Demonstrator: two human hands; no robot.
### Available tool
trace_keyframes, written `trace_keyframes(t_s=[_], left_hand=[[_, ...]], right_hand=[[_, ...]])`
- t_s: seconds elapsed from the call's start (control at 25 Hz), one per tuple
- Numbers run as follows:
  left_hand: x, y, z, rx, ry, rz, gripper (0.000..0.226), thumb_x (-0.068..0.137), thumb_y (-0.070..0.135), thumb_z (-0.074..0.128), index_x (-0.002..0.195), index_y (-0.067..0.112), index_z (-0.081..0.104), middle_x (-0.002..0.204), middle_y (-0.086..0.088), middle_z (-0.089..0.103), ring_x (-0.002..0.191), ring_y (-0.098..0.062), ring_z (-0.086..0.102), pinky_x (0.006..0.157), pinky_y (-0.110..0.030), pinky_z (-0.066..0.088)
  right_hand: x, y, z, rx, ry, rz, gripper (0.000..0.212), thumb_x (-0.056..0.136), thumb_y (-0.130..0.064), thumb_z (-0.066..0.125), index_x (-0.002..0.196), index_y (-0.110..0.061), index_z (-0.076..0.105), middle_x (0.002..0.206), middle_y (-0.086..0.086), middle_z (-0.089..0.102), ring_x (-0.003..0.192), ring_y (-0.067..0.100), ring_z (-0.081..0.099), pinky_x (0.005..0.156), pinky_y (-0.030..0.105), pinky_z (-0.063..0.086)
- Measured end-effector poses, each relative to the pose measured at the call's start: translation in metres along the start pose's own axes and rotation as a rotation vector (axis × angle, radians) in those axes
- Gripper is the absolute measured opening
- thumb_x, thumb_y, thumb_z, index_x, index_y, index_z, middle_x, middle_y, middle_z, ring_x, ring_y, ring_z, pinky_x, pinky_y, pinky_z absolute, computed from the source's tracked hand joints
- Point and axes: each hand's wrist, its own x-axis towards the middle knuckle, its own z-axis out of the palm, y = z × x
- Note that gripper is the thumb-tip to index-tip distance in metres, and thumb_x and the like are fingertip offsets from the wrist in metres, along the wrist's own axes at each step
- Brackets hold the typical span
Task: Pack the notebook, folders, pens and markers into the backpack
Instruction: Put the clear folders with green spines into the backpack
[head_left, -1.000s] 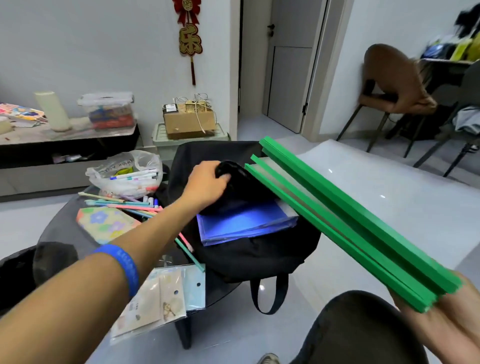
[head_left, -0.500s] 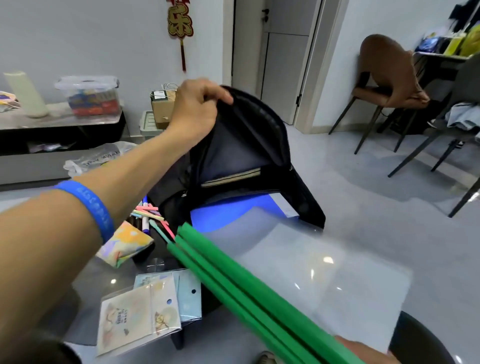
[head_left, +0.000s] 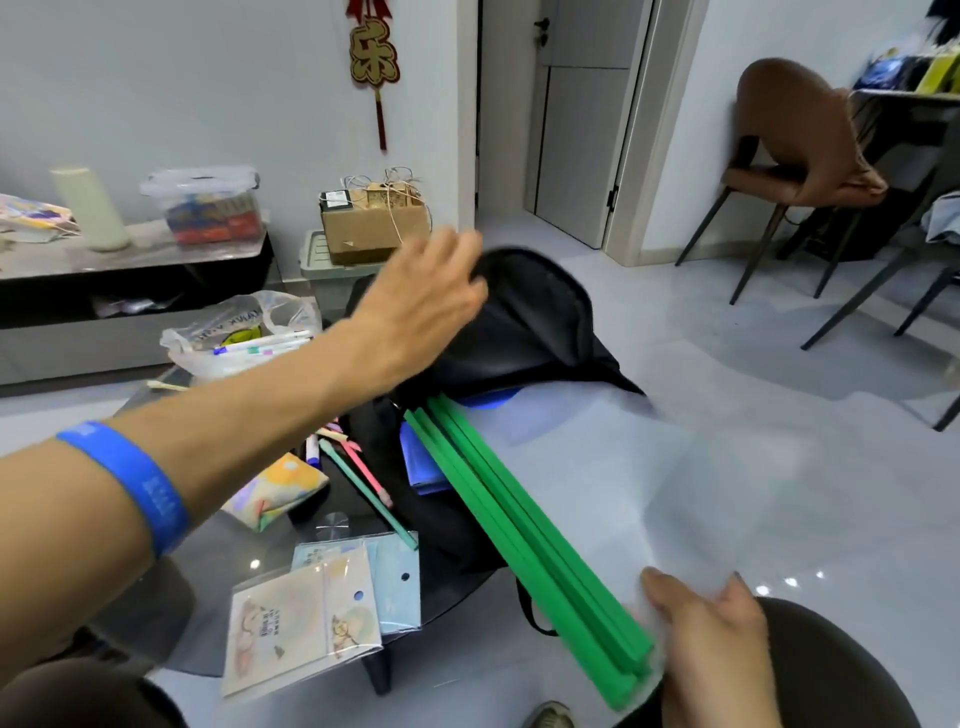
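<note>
The black backpack (head_left: 524, 332) lies on the dark glass table (head_left: 218, 561) with its mouth facing me. My right hand (head_left: 711, 639) grips the near end of several clear folders with green spines (head_left: 524, 535); their far ends reach into the backpack's mouth, over a blue folder (head_left: 421, 467) partly inside. My left hand (head_left: 421, 301), blurred, hovers over the backpack's upper flap with fingers spread and holds nothing. Pens and markers (head_left: 358, 467) lie loose left of the backpack.
A plastic bag of pens (head_left: 244, 338), a colourful pouch (head_left: 275, 488) and packaged notebooks (head_left: 317, 613) lie on the table's left side. A low shelf (head_left: 135, 270) and cardboard box (head_left: 374, 223) stand behind. Chairs (head_left: 800, 150) stand at right.
My left hand has let go of the backpack's flap, which has dropped lower. The green-spined folders have slid forward into the backpack's mouth.
</note>
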Motion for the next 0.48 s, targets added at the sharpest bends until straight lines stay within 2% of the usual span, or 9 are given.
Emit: trace_keyframes(t_s=[0.04, 0.08, 0.12, 0.2, 0.24, 0.28, 0.36, 0.4, 0.48], left_hand=[[-0.008, 0.014, 0.004, 0.004, -0.101, 0.154, 0.033, 0.083, 0.015, 0.038, 0.099, 0.020, 0.067, 0.114, -0.009, 0.053, 0.101, -0.028, 0.052, 0.072, -0.037, 0.043], [-0.017, 0.028, 0.012, -0.025, -0.212, 0.234, 0.030, 0.085, 0.021, 0.042, 0.099, 0.018, 0.068, 0.117, -0.010, 0.051, 0.103, -0.030, 0.049, 0.076, -0.040, 0.041], [-0.025, 0.040, 0.021, -0.031, -0.318, 0.222, 0.032, 0.087, 0.028, 0.044, 0.102, 0.014, 0.068, 0.120, -0.011, 0.049, 0.104, -0.032, 0.047, 0.081, -0.044, 0.039], [-0.029, 0.049, 0.038, 0.042, -0.461, 0.041, 0.044, 0.092, 0.037, 0.043, 0.117, 0.009, 0.065, 0.129, -0.017, 0.045, 0.113, -0.038, 0.044, 0.097, -0.055, 0.034], [-0.027, 0.046, 0.046, 0.057, -0.501, -0.012, 0.045, 0.093, 0.036, 0.043, 0.126, 0.010, 0.060, 0.136, -0.020, 0.041, 0.120, -0.041, 0.041, 0.104, -0.059, 0.029], [-0.023, 0.042, 0.055, 0.024, -0.513, 0.015, 0.045, 0.092, 0.032, 0.046, 0.134, 0.015, 0.053, 0.143, -0.020, 0.036, 0.128, -0.042, 0.036, 0.109, -0.061, 0.024], [-0.014, 0.034, 0.064, -0.194, -0.485, 0.263, 0.053, 0.085, 0.019, 0.056, 0.137, 0.026, 0.048, 0.149, -0.012, 0.032, 0.136, -0.034, 0.030, 0.114, -0.052, 0.022], [-0.013, 0.030, 0.067, -0.314, -0.477, 0.401, 0.054, 0.081, 0.013, 0.059, 0.133, 0.028, 0.053, 0.146, -0.007, 0.037, 0.133, -0.030, 0.035, 0.111, -0.044, 0.028], [-0.018, 0.028, 0.079, -0.440, -0.594, 0.508, 0.049, 0.078, 0.004, 0.053, 0.123, 0.021, 0.064, 0.129, -0.003, 0.056, 0.117, -0.025, 0.050, 0.096, -0.033, 0.039]], right_hand=[[-0.002, 0.003, 0.005, -0.018, 0.013, -0.007, 0.031, 0.083, 0.017, 0.057, 0.086, -0.014, 0.064, 0.079, 0.004, 0.070, 0.072, 0.024, 0.064, 0.064, 0.029, 0.055], [-0.002, 0.010, 0.007, -0.015, 0.006, -0.031, 0.031, 0.083, 0.015, 0.058, 0.090, -0.014, 0.065, 0.082, 0.002, 0.070, 0.074, 0.024, 0.065, 0.071, 0.031, 0.053], [-0.006, 0.011, 0.011, -0.034, -0.006, -0.027, 0.030, 0.083, 0.013, 0.060, 0.093, -0.015, 0.065, 0.082, 0.000, 0.071, 0.076, 0.022, 0.066, 0.075, 0.032, 0.051], [-0.004, 0.018, 0.009, -0.034, 0.001, -0.025, 0.027, 0.082, 0.010, 0.064, 0.092, -0.015, 0.065, 0.081, -0.003, 0.071, 0.076, 0.020, 0.066, 0.079, 0.034, 0.050], [-0.003, 0.016, 0.007, -0.028, 0.008, -0.017, 0.025, 0.081, 0.009, 0.065, 0.089, -0.014, 0.066, 0.080, -0.003, 0.070, 0.076, 0.020, 0.066, 0.080, 0.035, 0.050], [-0.002, 0.014, 0.005, -0.037, 0.017, -0.004, 0.023, 0.080, 0.008, 0.067, 0.087, -0.014, 0.067, 0.079, -0.002, 0.070, 0.075, 0.021, 0.066, 0.080, 0.036, 0.050], [0.003, 0.009, -0.001, -0.045, 0.035, 0.015, 0.020, 0.078, 0.008, 0.069, 0.083, -0.011, 0.067, 0.078, 0.000, 0.070, 0.073, 0.021, 0.065, 0.078, 0.034, 0.048], [0.004, 0.003, -0.003, -0.026, 0.061, 0.021, 0.019, 0.078, 0.008, 0.069, 0.085, -0.009, 0.067, 0.077, 0.000, 0.069, 0.072, 0.019, 0.064, 0.075, 0.031, 0.047], [0.008, -0.002, -0.007, 0.002, 0.071, 0.042, 0.020, 0.077, 0.006, 0.070, 0.093, -0.007, 0.068, 0.078, 0.001, 0.068, 0.070, 0.017, 0.063, 0.068, 0.026, 0.045]])
